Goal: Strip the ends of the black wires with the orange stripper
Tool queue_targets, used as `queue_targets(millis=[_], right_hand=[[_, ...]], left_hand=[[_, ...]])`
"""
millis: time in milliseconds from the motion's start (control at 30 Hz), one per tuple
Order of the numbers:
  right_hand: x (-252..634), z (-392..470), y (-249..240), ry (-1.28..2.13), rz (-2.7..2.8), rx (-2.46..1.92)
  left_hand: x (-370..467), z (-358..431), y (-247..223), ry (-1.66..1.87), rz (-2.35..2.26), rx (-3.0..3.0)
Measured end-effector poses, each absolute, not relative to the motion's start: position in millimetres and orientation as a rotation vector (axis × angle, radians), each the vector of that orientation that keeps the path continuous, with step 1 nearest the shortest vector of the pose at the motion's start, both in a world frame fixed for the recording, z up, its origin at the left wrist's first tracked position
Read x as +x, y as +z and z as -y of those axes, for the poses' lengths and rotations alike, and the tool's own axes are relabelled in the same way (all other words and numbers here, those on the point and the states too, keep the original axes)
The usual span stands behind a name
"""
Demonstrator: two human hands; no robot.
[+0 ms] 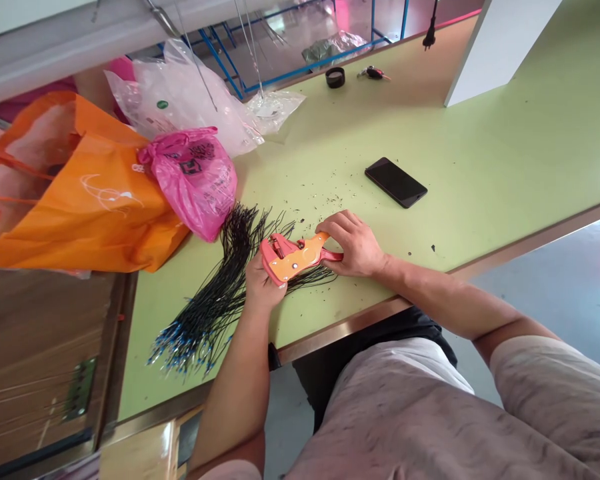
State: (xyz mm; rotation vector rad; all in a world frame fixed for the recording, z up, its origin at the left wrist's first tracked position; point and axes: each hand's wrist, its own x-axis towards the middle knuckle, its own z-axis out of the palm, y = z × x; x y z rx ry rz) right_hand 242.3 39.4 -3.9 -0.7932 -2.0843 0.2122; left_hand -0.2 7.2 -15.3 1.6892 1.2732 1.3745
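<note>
My right hand (355, 243) is closed around the handles of an orange and red wire stripper (303, 259), held just above the bench. The tool's red jaw end points left, over my left hand (261, 287). That hand is curled right behind and below the jaws; the tool hides most of its fingers, and what they hold cannot be made out. A thick bundle of thin black wires (215, 293) lies beside my left hand, with blue and bare-looking ends toward the lower left. More black wires (313, 277) run beneath the stripper.
A black phone (396, 182) lies beyond my right hand. Small dark scraps dot the green bench (480, 173). On the left stand an orange bag (95, 200), a pink plastic bag (195, 177) and clear plastic bags (190, 100). A black ring (335, 77), keys (374, 73) and a white panel (500, 50) are farther back.
</note>
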Motion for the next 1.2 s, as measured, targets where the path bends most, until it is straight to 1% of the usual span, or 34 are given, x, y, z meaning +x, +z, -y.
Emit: queue_targets(millis=[133, 500, 767, 967, 1200], right_hand=[[241, -39, -5, 0.255, 2.108, -0.828], [240, -38, -5, 0.29, 2.148, -0.889], [240, -37, -3, 0.304, 2.151, -0.883], [239, -36, -3, 0.303, 2.168, -0.917], [237, -31, -3, 0.314, 2.167, -1.049]], left_hand=[[-2, -8, -18, 1.46, -1.271, 1.636], [-14, -13, -32, 1.384, -1.309, 1.856], [-14, -11, -23, 1.39, -1.357, 2.103], [-12, -10, -22, 1.381, -1.368, 2.017], [-7, -6, -20, 1.374, -1.265, 1.88]])
